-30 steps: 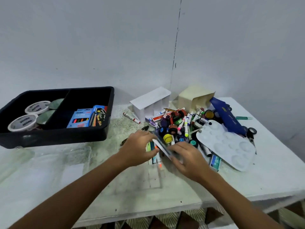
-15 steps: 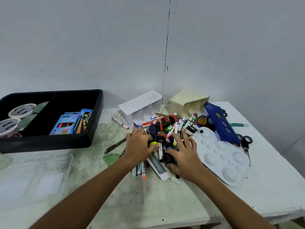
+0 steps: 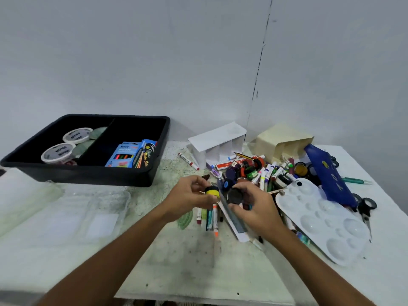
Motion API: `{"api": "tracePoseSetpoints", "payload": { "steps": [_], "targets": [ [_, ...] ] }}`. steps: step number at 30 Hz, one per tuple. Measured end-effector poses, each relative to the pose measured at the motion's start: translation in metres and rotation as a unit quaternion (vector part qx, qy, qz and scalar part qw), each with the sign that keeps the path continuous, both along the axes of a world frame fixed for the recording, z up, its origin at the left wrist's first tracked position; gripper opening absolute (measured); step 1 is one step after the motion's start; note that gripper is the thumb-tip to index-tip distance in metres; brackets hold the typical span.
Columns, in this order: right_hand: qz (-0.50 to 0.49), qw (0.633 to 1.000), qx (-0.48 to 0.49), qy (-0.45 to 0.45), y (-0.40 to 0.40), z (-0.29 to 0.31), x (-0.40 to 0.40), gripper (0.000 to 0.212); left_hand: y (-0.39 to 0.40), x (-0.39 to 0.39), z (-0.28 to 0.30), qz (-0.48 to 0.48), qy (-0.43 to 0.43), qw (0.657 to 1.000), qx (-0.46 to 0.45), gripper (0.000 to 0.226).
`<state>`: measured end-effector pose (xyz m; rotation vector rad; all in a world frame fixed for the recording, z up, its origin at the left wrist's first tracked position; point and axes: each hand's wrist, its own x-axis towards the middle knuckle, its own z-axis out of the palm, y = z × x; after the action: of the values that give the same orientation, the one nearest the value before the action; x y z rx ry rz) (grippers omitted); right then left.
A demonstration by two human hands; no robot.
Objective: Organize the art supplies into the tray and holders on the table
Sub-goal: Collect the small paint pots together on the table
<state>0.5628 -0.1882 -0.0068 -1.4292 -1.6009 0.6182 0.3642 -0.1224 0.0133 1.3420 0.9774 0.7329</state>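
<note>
A heap of markers and small paint pots (image 3: 262,173) lies on the white table (image 3: 198,261) right of centre. My left hand (image 3: 187,198) grips a yellow paint pot (image 3: 212,192) just above the heap's near edge. My right hand (image 3: 256,206) holds a black-capped paint pot (image 3: 234,196) beside it. The black two-compartment tray (image 3: 92,173) stands at the back left, holding two white tubs (image 3: 66,144) in its left half and marker packs (image 3: 132,156) in its right half. A white divided holder (image 3: 217,142) lies tipped over behind the heap.
A white paint palette (image 3: 322,219) lies right of my hands. A blue pouch (image 3: 329,173), black scissors (image 3: 365,208) and a cream box (image 3: 282,140) sit at the back right. Clear plastic trays (image 3: 66,217) lie at the front left. A wall stands close behind.
Both hands have lifted out of the heap, each now holding a paint pot. The view has shifted, bringing the tray further into frame.
</note>
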Motion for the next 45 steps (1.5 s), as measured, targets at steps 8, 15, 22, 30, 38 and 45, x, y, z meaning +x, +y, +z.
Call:
{"api": "tracePoseSetpoints", "payload": {
  "steps": [8, 15, 22, 30, 38, 45],
  "targets": [
    [0.123, 0.982, -0.103, 0.097, 0.01, 0.003, -0.08, 0.038, -0.019, -0.092, 0.008, 0.105, -0.105, 0.985, -0.093, 0.014],
    [0.224, 0.962, -0.132, -0.086, 0.01, -0.005, -0.128, 0.055, -0.039, -0.159, -0.007, 0.119, 0.109, 0.984, 0.07, 0.039],
    [0.236, 0.961, -0.056, -0.134, 0.009, -0.01, -0.158, 0.033, -0.055, -0.181, -0.028, 0.054, 0.274, 0.928, 0.245, 0.029],
    [0.245, 0.938, 0.039, -0.242, 0.009, -0.031, -0.178, 0.037, -0.058, -0.187, -0.05, 0.072, 0.327, 0.898, 0.285, 0.036],
    [0.248, 0.921, 0.064, -0.293, 0.008, -0.038, -0.174, 0.04, -0.056, -0.188, -0.053, 0.017, 0.346, 0.86, 0.373, 0.03],
    [0.244, 0.913, 0.088, -0.314, 0.002, -0.039, -0.167, 0.032, -0.049, -0.186, -0.05, -0.038, 0.339, 0.862, 0.374, 0.035]
  ]
}}
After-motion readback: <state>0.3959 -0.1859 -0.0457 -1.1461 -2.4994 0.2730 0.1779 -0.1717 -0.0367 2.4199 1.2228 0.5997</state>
